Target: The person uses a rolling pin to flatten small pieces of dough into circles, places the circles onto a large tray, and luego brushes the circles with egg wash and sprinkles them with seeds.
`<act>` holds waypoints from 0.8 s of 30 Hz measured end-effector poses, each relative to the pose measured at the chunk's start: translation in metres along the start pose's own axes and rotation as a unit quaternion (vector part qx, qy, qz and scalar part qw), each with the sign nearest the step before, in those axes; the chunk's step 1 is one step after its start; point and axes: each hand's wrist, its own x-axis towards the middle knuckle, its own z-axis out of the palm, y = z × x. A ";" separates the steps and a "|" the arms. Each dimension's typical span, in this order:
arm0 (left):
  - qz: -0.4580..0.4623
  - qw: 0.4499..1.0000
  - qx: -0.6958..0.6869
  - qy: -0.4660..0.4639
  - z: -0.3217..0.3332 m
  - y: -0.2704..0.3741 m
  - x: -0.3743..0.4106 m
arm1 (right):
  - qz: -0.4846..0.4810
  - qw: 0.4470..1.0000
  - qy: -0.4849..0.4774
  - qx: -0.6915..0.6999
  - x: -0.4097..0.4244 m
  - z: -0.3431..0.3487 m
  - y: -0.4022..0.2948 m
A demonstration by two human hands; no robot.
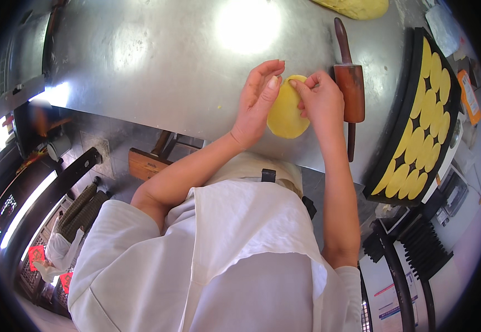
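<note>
A thin, flat round of yellow dough [287, 112] is held up over the steel worktop [161, 83]. My right hand [323, 97] pinches its upper right edge between thumb and fingers. At the round's left side is my left hand [259, 103], its fingers raised and parted from the thumb; whether it touches the dough's edge is hard to tell. Just right of my right hand lies a wooden rolling pin [349, 93] with dark handles, pointing away from me.
A black baking tray [408, 91] with several yellow dough rounds stands at the right. A larger yellow dough mass [358, 6] lies at the far edge of view. Below the worktop, left, is a wooden stool [147, 164]. Another person [59, 249] is at the lower left.
</note>
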 end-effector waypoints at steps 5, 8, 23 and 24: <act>-0.005 1.000 0.013 -0.016 0.002 0.000 0.002 | -0.047 0.995 0.023 -0.088 0.000 0.004 0.002; -0.013 0.999 0.029 -0.019 0.003 0.002 0.002 | -0.089 0.991 0.060 -0.082 0.003 0.009 0.012; -0.035 0.997 0.070 -0.014 0.003 0.009 0.012 | -0.065 0.995 0.038 -0.066 0.006 0.011 0.012; -0.038 0.997 0.072 0.000 0.001 0.010 0.012 | -0.035 0.999 0.025 -0.030 0.004 0.009 0.008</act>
